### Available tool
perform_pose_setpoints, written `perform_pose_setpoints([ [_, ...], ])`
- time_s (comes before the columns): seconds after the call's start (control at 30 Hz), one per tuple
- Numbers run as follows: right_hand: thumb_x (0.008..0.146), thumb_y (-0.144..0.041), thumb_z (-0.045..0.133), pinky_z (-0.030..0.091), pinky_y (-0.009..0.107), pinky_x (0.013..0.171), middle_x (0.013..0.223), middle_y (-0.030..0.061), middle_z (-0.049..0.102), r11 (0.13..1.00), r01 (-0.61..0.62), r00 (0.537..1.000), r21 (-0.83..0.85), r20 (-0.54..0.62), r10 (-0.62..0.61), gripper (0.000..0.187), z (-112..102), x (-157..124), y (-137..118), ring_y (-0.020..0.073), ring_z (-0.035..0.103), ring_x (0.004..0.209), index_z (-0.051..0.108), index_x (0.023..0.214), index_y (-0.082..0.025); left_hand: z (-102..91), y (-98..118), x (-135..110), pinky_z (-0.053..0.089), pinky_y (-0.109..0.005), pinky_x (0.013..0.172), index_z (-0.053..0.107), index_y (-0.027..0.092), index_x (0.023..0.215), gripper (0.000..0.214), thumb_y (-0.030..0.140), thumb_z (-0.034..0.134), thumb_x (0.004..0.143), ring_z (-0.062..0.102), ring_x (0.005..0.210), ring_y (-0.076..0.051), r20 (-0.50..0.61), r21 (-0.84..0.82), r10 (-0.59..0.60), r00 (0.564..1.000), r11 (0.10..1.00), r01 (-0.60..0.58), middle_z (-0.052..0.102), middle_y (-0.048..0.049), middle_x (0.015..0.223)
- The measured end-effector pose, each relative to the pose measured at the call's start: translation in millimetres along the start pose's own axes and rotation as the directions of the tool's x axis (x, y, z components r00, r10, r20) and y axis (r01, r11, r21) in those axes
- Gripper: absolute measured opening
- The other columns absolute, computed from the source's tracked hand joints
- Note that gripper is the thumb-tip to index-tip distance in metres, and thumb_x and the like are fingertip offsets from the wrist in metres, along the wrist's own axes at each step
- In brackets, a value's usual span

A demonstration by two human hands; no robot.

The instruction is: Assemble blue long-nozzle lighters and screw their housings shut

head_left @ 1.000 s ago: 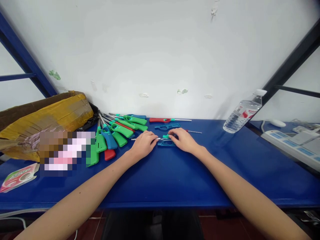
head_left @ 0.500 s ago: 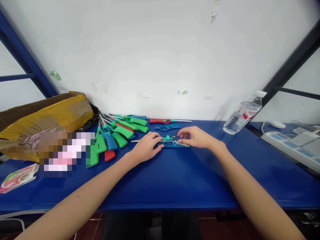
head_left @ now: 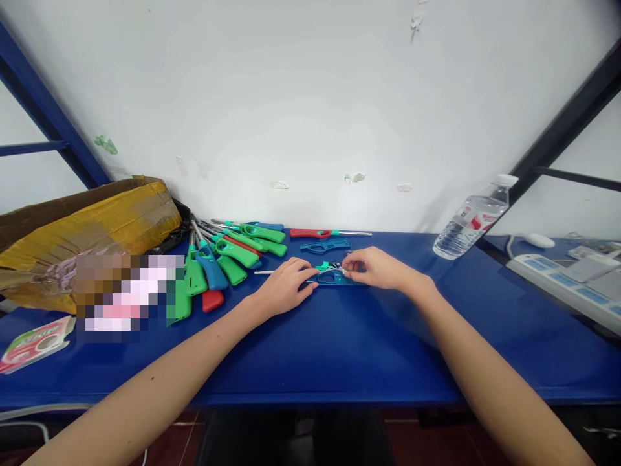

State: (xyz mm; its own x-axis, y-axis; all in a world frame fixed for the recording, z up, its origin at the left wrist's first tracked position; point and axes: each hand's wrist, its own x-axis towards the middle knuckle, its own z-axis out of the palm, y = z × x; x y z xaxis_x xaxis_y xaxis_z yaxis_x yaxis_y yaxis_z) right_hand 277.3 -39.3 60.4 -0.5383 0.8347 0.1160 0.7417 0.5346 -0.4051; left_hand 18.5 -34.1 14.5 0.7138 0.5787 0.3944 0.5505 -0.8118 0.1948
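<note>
An opened utility lighter lies crosswise on the blue tabletop, its blue half shell [head_left: 332, 278] showing a turquoise piece and a thin pale tube or wire inside. My left hand [head_left: 290, 285] is closed over its metal barrel end, thumb and fingertips at the shell's left end. At the other end, my right hand [head_left: 376, 266] is closed in a pinch among the inner parts; what its fingertips hold is too small to make out. Just behind lies a second blue half shell [head_left: 326, 246]. Farther back, against the wall, lies a red lighter [head_left: 310, 233].
Several green, blue and red lighters [head_left: 237, 252] are heaped to the left. Beyond them stands a taped cardboard box [head_left: 140, 210]. A water bottle [head_left: 470, 223] leans at the right, near a power strip [head_left: 563, 278]. A torn package card [head_left: 36, 343] lies front left.
My right hand has moved slightly down and left, its fingertips now closer together over the inner parts. My left hand has stayed in place on the lighter.
</note>
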Motion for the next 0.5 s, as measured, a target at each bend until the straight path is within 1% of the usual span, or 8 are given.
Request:
perform_pose_setpoints([
  [0.1, 0.087, -0.027, 0.055, 0.049, 0.032, 0.071, 0.089, 0.0064, 0.074, 0.997, 0.028, 0.996, -0.068, -0.077, -0.033, 0.021, 0, 1, -3, 0.021, 0.066, 0.077, 0.072, 0.096, -0.019, 0.5, -1, 0, 0.046, -0.039, 0.098, 0.061, 0.018, 0.122, 0.032, 0.031, 0.049, 0.096, 0.054, 0.109, -0.024, -0.005, 0.01, -0.019, 1.0, 1.0, 0.019, 0.062, -0.0106, 0.113],
  [0.17, 0.089, -0.025, 0.053, 0.049, 0.034, 0.076, 0.094, 0.0078, 0.073, 0.991, 0.05, 0.992, -0.126, -0.107, -0.064, 0.024, 3, 2, -2, 0.0226, 0.065, 0.084, 0.072, 0.102, -0.019, 0.9, -2, 0, 0.046, -0.039, 0.098, 0.06, 0.017, 0.122, 0.032, 0.031, 0.049, 0.096, 0.054, 0.109, -0.024, -0.006, 0.022, -0.031, 1.0, 0.999, 0.031, 0.061, -0.0108, 0.114],
  [0.27, 0.091, -0.024, 0.05, 0.048, 0.036, 0.081, 0.1, 0.0093, 0.071, 0.985, 0.061, 0.993, -0.161, -0.091, -0.077, 0.027, 9, 4, 4, 0.0241, 0.063, 0.092, 0.07, 0.108, -0.02, 0.9, -2, 0, 0.045, -0.038, 0.098, 0.06, 0.017, 0.122, 0.031, 0.032, 0.049, 0.096, 0.054, 0.109, -0.024, -0.006, 0.031, -0.042, 0.999, 0.999, 0.043, 0.061, -0.0101, 0.113],
  [0.33, 0.091, -0.023, 0.05, 0.048, 0.037, 0.083, 0.101, 0.0095, 0.071, 0.984, 0.059, 0.995, -0.169, -0.07, -0.072, 0.026, 13, 5, 10, 0.0246, 0.063, 0.094, 0.07, 0.108, -0.02, 0.2, -2, 1, 0.045, -0.039, 0.098, 0.059, 0.017, 0.119, 0.029, 0.031, 0.05, 0.096, 0.054, 0.108, -0.024, -0.016, 0.024, -0.048, 0.999, 0.999, 0.048, 0.061, -0.0095, 0.113],
  [0.4, 0.09, -0.023, 0.052, 0.048, 0.036, 0.083, 0.101, 0.0092, 0.071, 0.982, 0.048, 0.997, -0.181, -0.057, -0.059, 0.025, 17, 7, 14, 0.0247, 0.063, 0.094, 0.071, 0.106, -0.021, -1.0, -1, 1, 0.046, -0.039, 0.097, 0.06, 0.017, 0.113, 0.024, 0.029, 0.051, 0.095, 0.055, 0.107, -0.023, -0.035, 0.009, -0.055, 0.998, 0.998, 0.056, 0.061, -0.0089, 0.112],
  [0.5, 0.089, -0.024, 0.054, 0.049, 0.036, 0.082, 0.1, 0.0092, 0.071, 0.981, 0.009, 0.996, -0.192, -0.08, -0.025, 0.023, 20, 7, 16, 0.0251, 0.064, 0.093, 0.07, 0.105, -0.021, -2.1, 0, 1, 0.047, -0.039, 0.096, 0.06, 0.018, 0.103, 0.016, 0.027, 0.052, 0.093, 0.055, 0.106, -0.023, -0.064, -0.011, -0.055, 0.996, 0.998, 0.055, 0.061, -0.0082, 0.111],
])
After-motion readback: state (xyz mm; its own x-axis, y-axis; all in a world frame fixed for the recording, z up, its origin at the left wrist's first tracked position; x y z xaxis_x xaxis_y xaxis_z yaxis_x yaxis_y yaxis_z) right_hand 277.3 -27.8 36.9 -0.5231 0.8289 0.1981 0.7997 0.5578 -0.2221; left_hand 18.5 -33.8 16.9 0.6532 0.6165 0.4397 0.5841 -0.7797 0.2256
